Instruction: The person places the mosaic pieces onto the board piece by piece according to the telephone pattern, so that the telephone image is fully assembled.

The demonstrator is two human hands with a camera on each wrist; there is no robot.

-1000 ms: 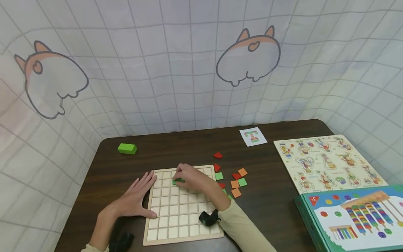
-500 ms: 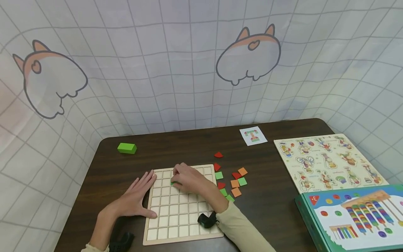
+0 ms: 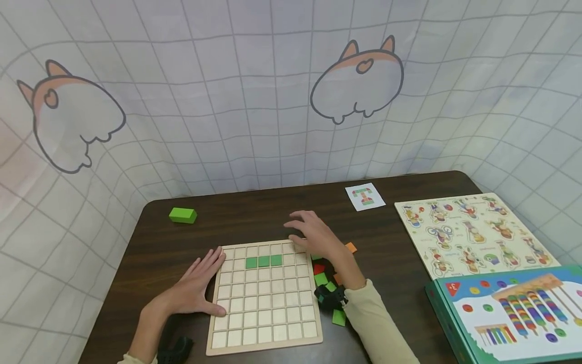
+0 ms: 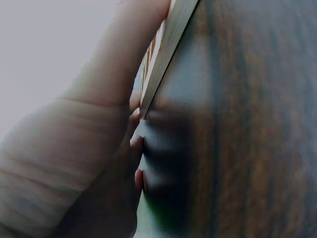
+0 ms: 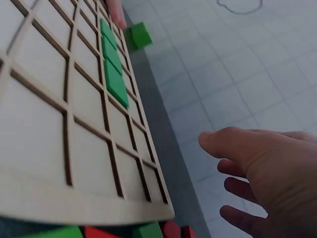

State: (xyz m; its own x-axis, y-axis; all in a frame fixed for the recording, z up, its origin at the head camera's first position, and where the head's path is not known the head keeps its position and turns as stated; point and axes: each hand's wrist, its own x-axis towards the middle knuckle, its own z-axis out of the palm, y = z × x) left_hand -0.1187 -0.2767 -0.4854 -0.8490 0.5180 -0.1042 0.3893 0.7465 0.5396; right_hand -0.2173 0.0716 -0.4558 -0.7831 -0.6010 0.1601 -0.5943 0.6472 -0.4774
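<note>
A wooden grid board (image 3: 257,319) lies on the dark table, with three green square tiles (image 3: 264,261) side by side in its second row from the top. My left hand (image 3: 193,288) rests along the board's left edge, fingers spread and thumb over the rim; the left wrist view shows it beside the board's edge (image 4: 166,59). Above the board's upper right corner is my right hand (image 3: 318,239), its fingers loosely bent and holding nothing. Green tiles (image 3: 338,317), a red piece (image 3: 319,269) and an orange tile (image 3: 351,247) lie right of the board, partly hidden by my right arm.
A green block (image 3: 183,215) sits at the back left. The small card (image 3: 365,205) at the back right bears a T-shaped tile pattern. Farther right lie a picture board (image 3: 456,235) and a flat toy box (image 3: 464,333). A white grid-patterned curtain (image 3: 254,126) hangs behind the table.
My right hand has let go of a green tile, which now lies in the grid beside two others, and has moved right and back. The left hand stays on the board's edge.
</note>
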